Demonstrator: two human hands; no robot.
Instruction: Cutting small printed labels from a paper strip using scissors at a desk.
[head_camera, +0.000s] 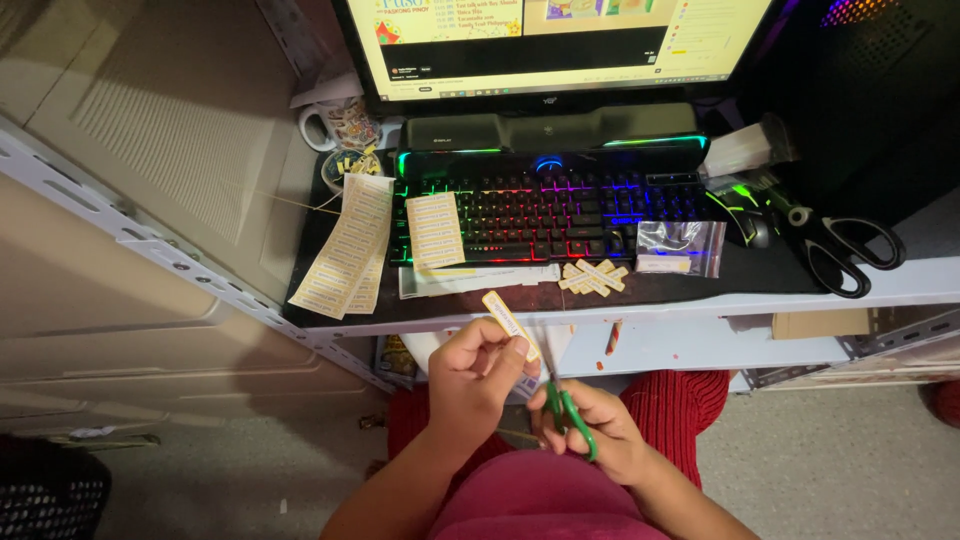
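Yellow rectangular paper label strip (510, 324) pinched in left hand (478, 375) grip, held above lap, just below bench (640, 300) edge. Green-handled small scissors (570, 412) clasped in right hand (592, 430) grip, just beside strip. Farther out on bench: cut yellow labels (592, 276), backlit keyboard (545, 210), black scissors (845, 250).

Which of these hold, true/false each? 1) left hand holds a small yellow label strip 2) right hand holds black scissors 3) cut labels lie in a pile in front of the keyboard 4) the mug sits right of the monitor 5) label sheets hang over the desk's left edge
1) True: the left hand pinches a small yellow label strip.
2) False: the right hand holds green-handled scissors; the black scissors lie on the desk at right.
3) True: the cut labels lie piled before the keyboard.
4) False: the mug sits left of the monitor.
5) True: the label sheets overhang the left edge.
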